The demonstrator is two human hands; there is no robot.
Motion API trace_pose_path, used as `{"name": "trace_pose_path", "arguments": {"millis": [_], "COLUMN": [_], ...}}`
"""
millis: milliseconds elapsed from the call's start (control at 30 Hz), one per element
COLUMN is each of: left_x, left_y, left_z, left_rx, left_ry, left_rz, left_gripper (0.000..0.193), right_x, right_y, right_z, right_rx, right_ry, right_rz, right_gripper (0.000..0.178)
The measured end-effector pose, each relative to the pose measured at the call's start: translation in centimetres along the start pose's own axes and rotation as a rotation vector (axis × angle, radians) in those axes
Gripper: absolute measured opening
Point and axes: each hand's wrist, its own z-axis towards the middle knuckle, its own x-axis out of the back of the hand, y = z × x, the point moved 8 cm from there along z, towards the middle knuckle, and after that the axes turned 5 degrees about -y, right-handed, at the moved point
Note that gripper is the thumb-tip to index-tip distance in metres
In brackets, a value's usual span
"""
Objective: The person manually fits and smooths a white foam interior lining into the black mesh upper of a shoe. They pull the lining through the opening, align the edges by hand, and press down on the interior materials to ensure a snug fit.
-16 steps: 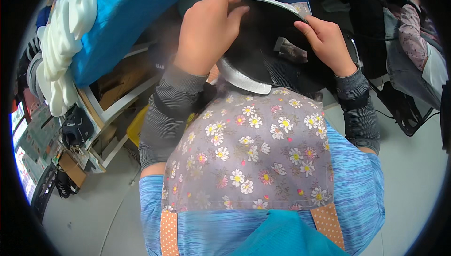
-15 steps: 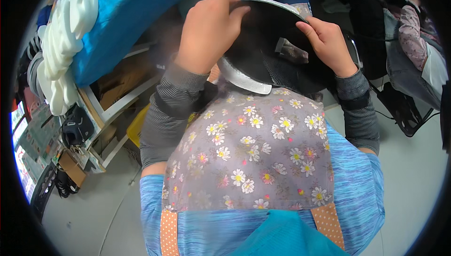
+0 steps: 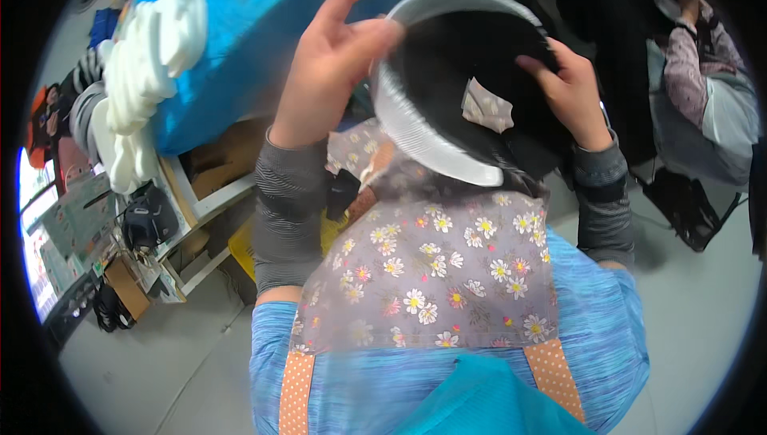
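Observation:
A black hollow cap-like piece (image 3: 435, 59) is held up in front of my chest. A whitish curved band (image 3: 415, 143) runs along its left and upper edge, smeared by motion. My right hand (image 3: 571, 87) grips its right rim, the thumb inside and the other fingers mostly hidden behind. At the left rim is my left hand (image 3: 327, 59), its index finger stretched up and away and its blurred thumb beside the band. A pale patterned patch (image 3: 487, 107) shows within the black; I cannot tell whether it is a label or a gap.
A large blue cover (image 3: 240, 27) lies beyond my left hand, with several white moulded pieces (image 3: 144, 75) hanging along it. Below stands a white-framed shelf (image 3: 216, 203) with cardboard inside. A person (image 3: 703, 91) sits at the far right, near a black stand (image 3: 683, 203).
The cap-like piece has turned, showing more of its whitish band. My left index finger has straightened upward, and that hand has shifted left. My right hand keeps its grip on the right rim.

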Motion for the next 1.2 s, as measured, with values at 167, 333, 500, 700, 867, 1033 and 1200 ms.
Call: {"name": "trace_pose_path", "arguments": {"millis": [167,333,500,700,867,1033,1200], "left_x": [0.1,-1.6,-1.5,-2.1,-4.4,-4.1,-3.7], "left_y": [-0.1,0.2,-1.1,1.5,5.4,3.9,4.2], "left_z": [0.2,-0.8,-2.3,-2.6,-5.4,-6.2,-5.2], "left_rx": [-0.193,-0.256,-0.547,-0.639,-0.813,-0.752,-0.799], "left_ry": [0.177,-0.047,0.024,0.023,0.043,0.066,0.035], "left_rz": [-0.039,-0.557,0.167,0.718,0.609,0.51,0.432], "left_gripper": [0.033,0.052,0.05,0.058,0.058,0.059,0.054], "right_x": [1.7,-1.9,-5.3,-7.2,-8.3,-10.6,-10.8], "right_y": [-7.9,-12.8,-10.1,-10.5,-9.5,-9.6,-8.8], "right_z": [7.3,9.6,5.1,4.7,4.8,7.4,8.5], "right_rx": [0.25,0.295,0.164,0.153,0.131,0.174,0.041], "right_ry": [0.114,0.033,0.003,-0.095,-0.16,-0.318,-0.548], "right_rz": [0.112,0.186,0.415,0.507,0.592,0.753,0.982], "right_gripper": [0.02,0.025,0.033,0.041,0.049,0.056,0.056]}}
